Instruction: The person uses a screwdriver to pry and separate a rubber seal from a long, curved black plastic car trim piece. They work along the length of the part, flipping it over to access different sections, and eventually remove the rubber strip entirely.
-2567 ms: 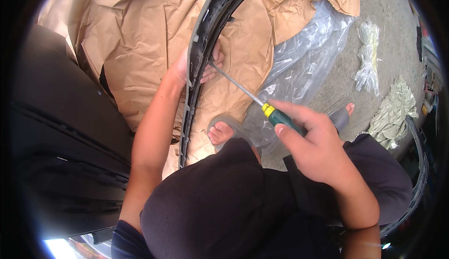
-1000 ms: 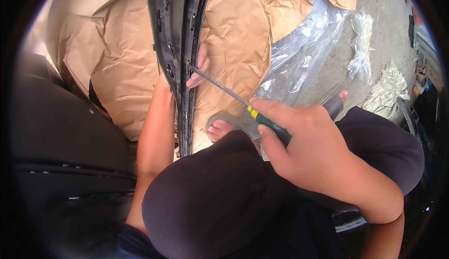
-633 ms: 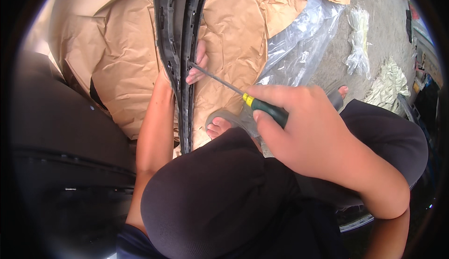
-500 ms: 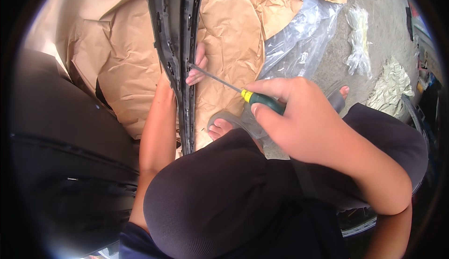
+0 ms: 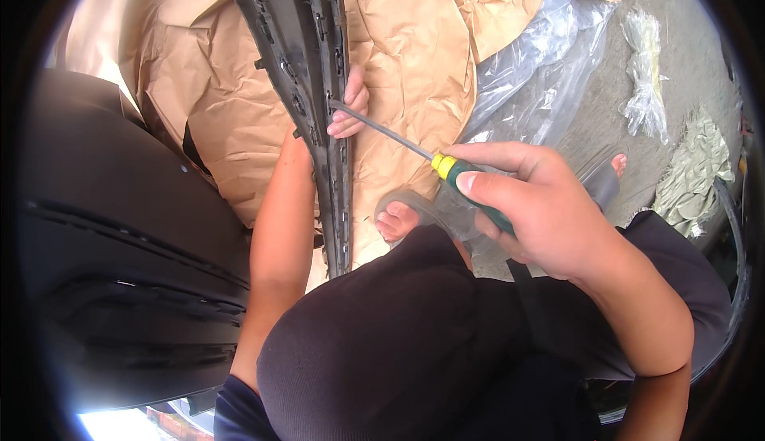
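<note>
A long black plastic trim strip [image 5: 319,82] with clips along its edges runs from the top of the view down toward my left knee. My left hand [image 5: 351,106] reaches behind it, its fingers wrapped round the right edge. In my right hand [image 5: 534,202] is a screwdriver [image 5: 390,134] with a green and yellow handle, the thumb laid along the grip. The shaft points up and left, and its tip meets the strip's right-hand row of slots, close beside my left fingers. My left palm is hidden behind the strip.
Crumpled brown paper [image 5: 406,50] lies under the strip. Clear plastic film [image 5: 542,66], a bundle of clear plastic [image 5: 644,74] and a pale crumpled sheet [image 5: 693,174] are on the grey floor to the right. A large black panel [image 5: 127,202] stands close on my left.
The strip has turned a little, showing more of its left clip row. My right hand has shifted on the handle, which now slants down more steeply; the tip stays at the strip.
</note>
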Demonstrator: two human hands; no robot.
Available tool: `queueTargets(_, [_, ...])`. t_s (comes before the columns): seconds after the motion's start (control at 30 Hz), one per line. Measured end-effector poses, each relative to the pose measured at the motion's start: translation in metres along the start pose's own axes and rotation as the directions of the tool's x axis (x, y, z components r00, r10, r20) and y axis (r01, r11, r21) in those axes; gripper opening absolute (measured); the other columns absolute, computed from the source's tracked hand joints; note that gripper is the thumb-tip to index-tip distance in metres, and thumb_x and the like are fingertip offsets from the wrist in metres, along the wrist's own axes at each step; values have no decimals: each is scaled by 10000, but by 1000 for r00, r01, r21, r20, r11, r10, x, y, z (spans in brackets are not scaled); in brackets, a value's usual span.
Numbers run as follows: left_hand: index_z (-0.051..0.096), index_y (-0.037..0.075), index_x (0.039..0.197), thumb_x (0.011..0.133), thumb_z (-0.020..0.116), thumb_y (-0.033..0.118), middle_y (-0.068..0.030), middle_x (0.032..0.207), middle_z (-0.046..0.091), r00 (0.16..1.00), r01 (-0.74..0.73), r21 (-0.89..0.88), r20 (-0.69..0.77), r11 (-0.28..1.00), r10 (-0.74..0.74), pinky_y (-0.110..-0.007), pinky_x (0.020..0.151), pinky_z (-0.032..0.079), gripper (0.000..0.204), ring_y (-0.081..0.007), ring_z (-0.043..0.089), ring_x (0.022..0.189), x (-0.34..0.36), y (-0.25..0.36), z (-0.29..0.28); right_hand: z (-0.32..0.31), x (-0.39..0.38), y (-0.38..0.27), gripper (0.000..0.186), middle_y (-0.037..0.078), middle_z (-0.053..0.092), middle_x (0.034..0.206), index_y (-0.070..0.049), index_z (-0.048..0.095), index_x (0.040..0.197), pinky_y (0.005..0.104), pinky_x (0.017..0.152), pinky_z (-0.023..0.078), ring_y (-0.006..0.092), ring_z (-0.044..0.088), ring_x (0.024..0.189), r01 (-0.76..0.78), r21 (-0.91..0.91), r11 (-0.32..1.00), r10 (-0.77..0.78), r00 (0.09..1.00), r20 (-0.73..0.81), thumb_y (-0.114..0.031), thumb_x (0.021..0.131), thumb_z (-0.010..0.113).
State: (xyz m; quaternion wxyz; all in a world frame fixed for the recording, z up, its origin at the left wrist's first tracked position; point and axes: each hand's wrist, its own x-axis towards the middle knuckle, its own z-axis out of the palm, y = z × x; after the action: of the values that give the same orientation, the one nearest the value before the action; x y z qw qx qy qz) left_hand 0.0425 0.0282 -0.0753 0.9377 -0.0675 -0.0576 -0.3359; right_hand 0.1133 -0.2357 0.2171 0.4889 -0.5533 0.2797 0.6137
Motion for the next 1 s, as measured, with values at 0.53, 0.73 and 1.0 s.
queueTargets(0.53, [569, -60, 1009, 1068, 604, 427, -123, 701, 580, 1000, 10, -18, 9, 1000, -10, -335, 409, 457, 491, -231, 605, 485, 0, 0, -3, 6, -2, -1, 469, 111, 654, 997, 60, 594, 1470, 246, 405, 328, 118, 569, 629, -95, 125, 988, 102, 993, -54, -145, 1051, 638])
queueTargets(0.73, [581, -71, 1038, 1041, 628, 448, -139, 713, 575, 1000, 16, -43, -1, 999, -16, -362, 434, 486, 522, -256, 614, 500, -2, -1, -4, 10, -5, -1, 479, 100, 643, 937, 53, 593, 1476, 244, 390, 321, 107, 529, 578, -132, 183, 974, 140, 990, -31, -153, 1048, 656])
queueTargets(1.0, [576, -84, 1023, 1038, 629, 461, -153, 714, 576, 1000, 4, -53, -20, 999, -5, -366, 412, 466, 548, -260, 601, 488, -1, -3, -3, 10, -9, -6, 472, 94, 630, 876, 32, 600, 1477, 244, 385, 315, 101, 500, 532, -170, 198, 965, 174, 985, -3, -157, 1048, 657])
